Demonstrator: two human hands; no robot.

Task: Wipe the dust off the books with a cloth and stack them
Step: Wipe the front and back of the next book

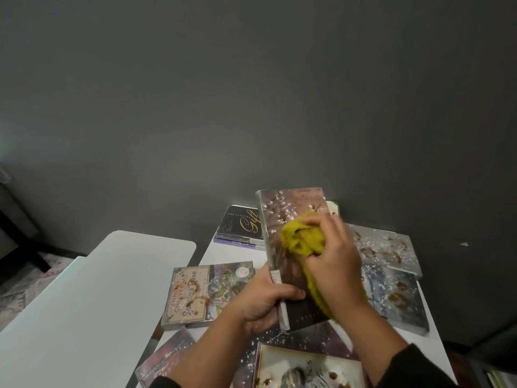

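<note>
Two hands wipe one raised book.
Left hand [263, 301] grips the dusty hardcover [291, 247]; right hand [333, 264] clutches the yellow cloth [300, 242]: sweep toward 12 o'clock, spine braced.

a white counter [223, 252] is carrying dusty books: a tan one [193, 295] lying at nine o'clock, grey ones [391, 275] at three.

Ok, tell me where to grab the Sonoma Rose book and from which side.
Take the Sonoma Rose book by its left long edge, coming in from the left. It lies flat on the table with that thick edge exposed, while the left hand crowds its right end.
</note>
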